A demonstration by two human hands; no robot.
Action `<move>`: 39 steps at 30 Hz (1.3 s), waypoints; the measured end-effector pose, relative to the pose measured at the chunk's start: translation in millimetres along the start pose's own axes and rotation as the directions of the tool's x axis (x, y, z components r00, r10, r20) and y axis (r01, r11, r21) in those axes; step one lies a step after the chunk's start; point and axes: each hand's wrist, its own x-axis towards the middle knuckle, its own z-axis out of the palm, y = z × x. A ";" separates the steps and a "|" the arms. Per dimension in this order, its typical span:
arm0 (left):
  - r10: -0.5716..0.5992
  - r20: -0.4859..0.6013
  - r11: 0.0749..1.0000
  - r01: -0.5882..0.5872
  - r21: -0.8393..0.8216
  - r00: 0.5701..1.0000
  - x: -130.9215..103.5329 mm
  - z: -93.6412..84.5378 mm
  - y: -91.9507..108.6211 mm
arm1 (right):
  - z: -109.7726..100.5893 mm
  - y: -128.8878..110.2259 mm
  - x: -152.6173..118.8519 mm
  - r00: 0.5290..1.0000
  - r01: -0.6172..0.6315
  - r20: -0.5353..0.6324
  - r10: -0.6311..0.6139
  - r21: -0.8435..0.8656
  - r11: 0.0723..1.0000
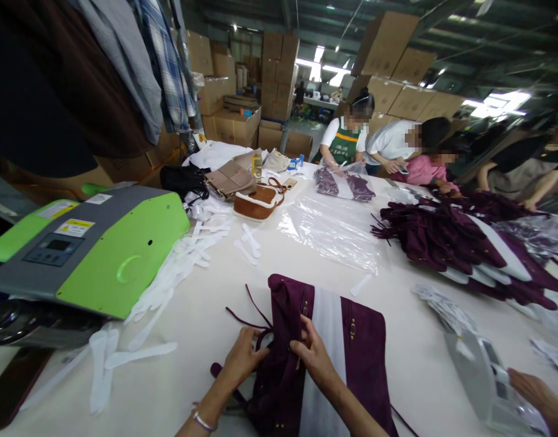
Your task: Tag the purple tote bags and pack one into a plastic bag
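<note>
A dark purple bag (365, 352) lies on the table in front of me, with a white strip (325, 328) laid along its middle and small metal buckles on either side of the strip. My left hand (244, 358) is closed at the bag's left edge, thumb and fingers pinching it beside a thin purple cord (246, 317). My right hand (313, 352) grips the folded part of the bag near a buckle, fingertips pressed into the fabric. What lies under my fingertips is partly hidden.
A green and grey machine (124, 255) stands on the left, white paper strips (169, 279) beside it. Ahead lie a brown bag (255, 203) and clear plastic (333, 230). Purple bags (442, 237) are piled right. Another person's hand (531, 388) is near a grey holder (470, 370). Co-workers stand across the table.
</note>
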 end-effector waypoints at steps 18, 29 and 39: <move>0.155 0.366 0.840 0.072 -0.538 0.918 11.4 38.2 69.3 | -7.9 -22.1 -15.8 0.916 0.223 -0.163 -0.366 -0.553 0.803; 0.095 -0.003 0.994 -0.095 -0.061 0.995 -6.6 64.1 68.7 | 8.3 -167.5 43.9 0.964 0.184 0.186 -0.189 -0.982 -0.026; 0.104 0.287 0.985 -0.059 -0.164 0.952 -24.8 37.5 56.4 | -105.4 -134.5 -11.4 0.899 0.150 -0.217 -0.381 -0.664 0.733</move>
